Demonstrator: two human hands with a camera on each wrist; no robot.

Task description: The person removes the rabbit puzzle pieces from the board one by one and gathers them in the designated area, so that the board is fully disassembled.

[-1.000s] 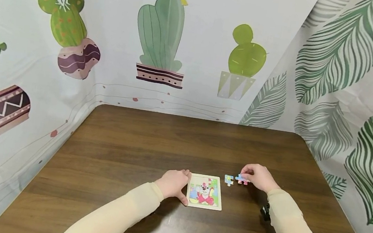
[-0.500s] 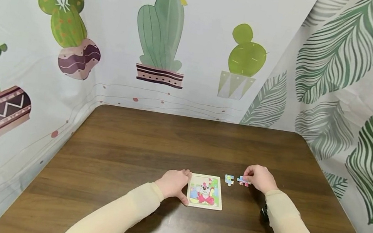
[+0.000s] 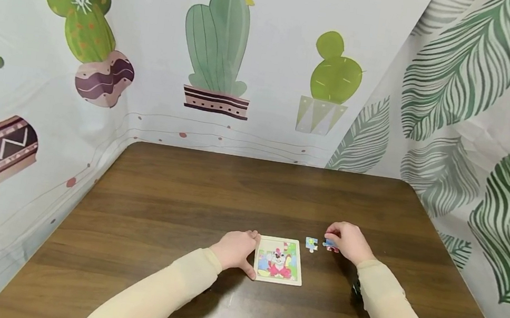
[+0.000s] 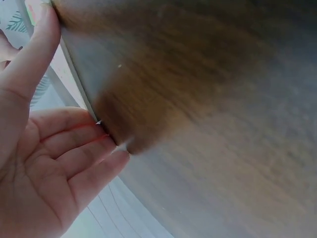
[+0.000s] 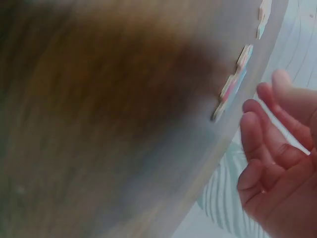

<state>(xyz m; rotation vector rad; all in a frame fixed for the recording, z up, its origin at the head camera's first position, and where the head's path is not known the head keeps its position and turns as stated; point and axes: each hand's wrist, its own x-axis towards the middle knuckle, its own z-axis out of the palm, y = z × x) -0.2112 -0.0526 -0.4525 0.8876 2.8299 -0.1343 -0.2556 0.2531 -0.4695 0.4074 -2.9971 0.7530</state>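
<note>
My left hand (image 3: 235,250) lies along the left side of a small pale-framed jigsaw puzzle (image 3: 277,281), spread between its two left corners. In the left wrist view the thumb and the other fingers look nearly straight against the frame's edge. A cartoon animal in red fills much of the puzzle; bare backing shows at its upper left. To the right, my right hand (image 3: 349,241) hovers over a blue and pink puzzle piece (image 5: 231,87), fingers loosely bent. The right wrist view shows a gap between fingertips and piece. Another blue puzzle piece (image 3: 311,244) lies between that piece and the frame.
All this lies on a brown wood-grain table (image 3: 194,188). White cloth walls (image 3: 282,51) printed with cacti and leaves stand along its back and both sides. A dark object (image 3: 356,288) shows beneath the right wrist.
The right hand shifted slightly right, then back left over the nearby piece, its fingertips now above the piece's far side. The left hand and the puzzle frame have stayed put.
</note>
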